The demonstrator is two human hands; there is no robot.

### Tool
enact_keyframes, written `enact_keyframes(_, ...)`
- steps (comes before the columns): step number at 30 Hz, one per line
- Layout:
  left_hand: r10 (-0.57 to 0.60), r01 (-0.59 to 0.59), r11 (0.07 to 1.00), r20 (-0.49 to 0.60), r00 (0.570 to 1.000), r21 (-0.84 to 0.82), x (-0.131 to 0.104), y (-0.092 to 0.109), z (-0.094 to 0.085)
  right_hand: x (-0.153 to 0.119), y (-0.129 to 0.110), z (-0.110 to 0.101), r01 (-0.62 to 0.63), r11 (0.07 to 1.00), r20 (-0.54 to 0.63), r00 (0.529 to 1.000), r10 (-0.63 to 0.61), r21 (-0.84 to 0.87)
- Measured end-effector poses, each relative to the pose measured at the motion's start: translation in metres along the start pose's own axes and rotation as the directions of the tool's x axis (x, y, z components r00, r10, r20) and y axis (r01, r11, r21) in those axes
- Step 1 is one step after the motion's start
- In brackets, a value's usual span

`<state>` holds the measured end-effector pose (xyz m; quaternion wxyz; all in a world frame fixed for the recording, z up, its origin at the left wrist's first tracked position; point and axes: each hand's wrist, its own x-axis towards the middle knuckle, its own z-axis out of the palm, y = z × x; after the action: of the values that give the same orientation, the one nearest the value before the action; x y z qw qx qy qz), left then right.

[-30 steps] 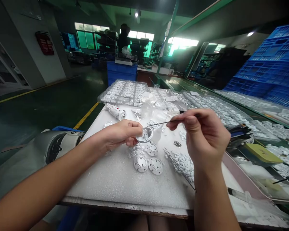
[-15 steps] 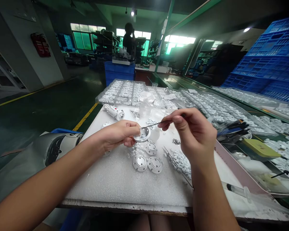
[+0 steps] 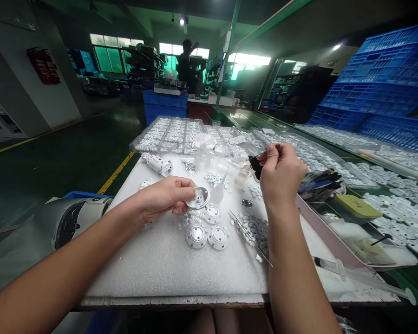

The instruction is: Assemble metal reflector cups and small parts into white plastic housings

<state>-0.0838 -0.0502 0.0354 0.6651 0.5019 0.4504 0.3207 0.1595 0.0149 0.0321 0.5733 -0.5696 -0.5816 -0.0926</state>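
Observation:
My left hand (image 3: pixel 176 195) is closed, pinching the edge of a round white dish-shaped part (image 3: pixel 202 198) tilted above the table. My right hand (image 3: pixel 282 174) is raised to the right, fingers pinched around a thin dark rod-like tool (image 3: pixel 257 156); its exact kind is unclear. Below the held part lie two round white discs (image 3: pixel 196 235) side by side, with another round disc (image 3: pixel 212 214) just behind them. Small white pieces (image 3: pixel 186 219) are scattered beside them. A pair of long metal tweezers (image 3: pixel 245 232) rests against a pile of small pale pieces (image 3: pixel 257 229), near my right forearm.
Trays of white parts (image 3: pixel 170 134) line the table's back. A speckled white cylinder (image 3: pixel 156 163), a dropper bottle (image 3: pixel 218 191) and small dark bits (image 3: pixel 246 203) lie nearer. To the right are a syringe (image 3: pixel 329 265), a yellow-lidded box (image 3: pixel 358 205) and stacked blue crates (image 3: pixel 379 79).
My right hand has drawn the thin tool up and away from the round part. My left hand still holds that part. The whole view has shifted slightly.

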Motion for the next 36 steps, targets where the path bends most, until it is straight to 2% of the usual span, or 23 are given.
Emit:
enact_keyframes(4,0.002,-0.002,1.0,-0.003,1.0,0.019,-0.001,0.0,-0.001,0.0,-0.002,-0.001,-0.026,0.996,0.036,0.999,0.03,-0.087)
enact_keyframes(7,0.011,-0.011,0.999,-0.007,1.0,0.048,0.0,0.001,-0.001,0.001,0.003,0.002,-0.098,0.986,0.155,0.981,0.119,-0.138)
enact_keyframes(9,0.027,-0.026,0.995,-0.014,1.0,0.098,-0.001,0.001,-0.001,0.002,0.006,0.004,-0.148,0.973,0.249,0.95,0.19,-0.178)
enact_keyframes(11,0.103,-0.087,0.971,-0.061,0.993,0.223,-0.001,0.0,0.0,0.001,0.006,0.003,-0.187,0.959,0.292,0.925,0.245,-0.214)
enact_keyframes(12,0.191,-0.148,0.933,-0.104,0.976,0.328,-0.002,-0.001,0.0,0.0,0.004,0.001,-0.199,0.958,0.27,0.93,0.251,-0.206)
enact_keyframes(13,0.321,-0.225,0.859,-0.14,0.937,0.46,-0.002,-0.003,0.0,-0.001,0.001,-0.003,-0.203,0.966,0.226,0.945,0.237,-0.163)
enact_keyframes(14,0.478,-0.303,0.74,-0.153,0.865,0.6,-0.003,-0.005,0.001,-0.003,-0.003,-0.007,-0.197,0.977,0.187,0.96,0.209,-0.079)
enact_keyframes(15,0.631,-0.362,0.584,-0.126,0.765,0.726,-0.003,-0.007,0.001,-0.004,-0.008,-0.012,-0.186,0.982,0.178,0.968,0.177,0.034)
enact_keyframes(16,0.758,-0.398,0.412,-0.065,0.65,0.819,-0.003,-0.01,0.002,-0.006,-0.014,-0.017,-0.178,0.971,0.224,0.965,0.14,0.157)
enact_keyframes(17,0.842,-0.413,0.25,0.014,0.539,0.876,-0.003,-0.012,0.003,-0.008,-0.019,-0.022,-0.179,0.947,0.324,0.942,0.087,0.268)
enact_keyframes(18,0.889,-0.413,0.117,0.09,0.448,0.903,-0.004,-0.014,0.004,-0.009,-0.025,-0.026,-0.192,0.919,0.464,0.886,0.011,0.345)
enact_keyframes(19,0.914,-0.402,0.02,0.146,0.379,0.915,-0.004,-0.016,0.005,-0.011,-0.03,-0.029,-0.208,0.897,0.598,0.798,-0.075,0.389)
enact_keyframes(21,0.936,-0.377,-0.085,0.203,0.287,0.922,-0.006,-0.018,0.008,-0.014,-0.039,-0.034,-0.216,0.88,0.764,0.607,-0.218,0.422)
enact_keyframes(22,0.941,-0.363,-0.105,0.211,0.265,0.926,-0.008,-0.018,0.01,-0.016,-0.042,-0.034,-0.208,0.877,0.799,0.539,-0.266,0.433)
enact_keyframes(23,0.942,-0.348,-0.109,0.208,0.262,0.931,-0.009,-0.018,0.012,-0.018,-0.044,-0.035,-0.195,0.876,0.816,0.493,-0.301,0.441)
enact_keyframes(24,0.941,-0.333,-0.093,0.191,0.277,0.938,-0.011,-0.017,0.014,-0.019,-0.046,-0.034,-0.179,0.875,0.822,0.466,-0.327,0.45)
enact_keyframes(26,0.931,-0.308,-0.012,0.123,0.345,0.951,-0.014,-0.016,0.018,-0.022,-0.048,-0.034,-0.143,0.875,0.818,0.449,-0.36,0.463)
enact_keyframes(28,0.91,-0.288,0.086,0.043,0.413,0.954,-0.015,-0.016,0.022,-0.025,-0.05,-0.033,-0.115,0.876,0.808,0.458,-0.372,0.468)
enact_keyframes(29,0.902,-0.286,0.118,0.017,0.431,0.951,-0.016,-0.017,0.023,-0.026,-0.05,-0.032,-0.106,0.88,0.806,0.463,-0.369,0.463)
enact_keyframes(34,0.879,-0.296,0.128,0.03,0.476,0.946,-0.014,-0.021,0.03,-0.034,-0.052,-0.026,-0.054,0.902,0.794,0.497,-0.348,0.429)
enact_keyframes(36,0.862,-0.298,0.164,0.011,0.507,0.94,-0.013,-0.019,0.03,-0.035,-0.051,-0.024,-0.047,0.902,0.785,0.512,-0.348,0.43)
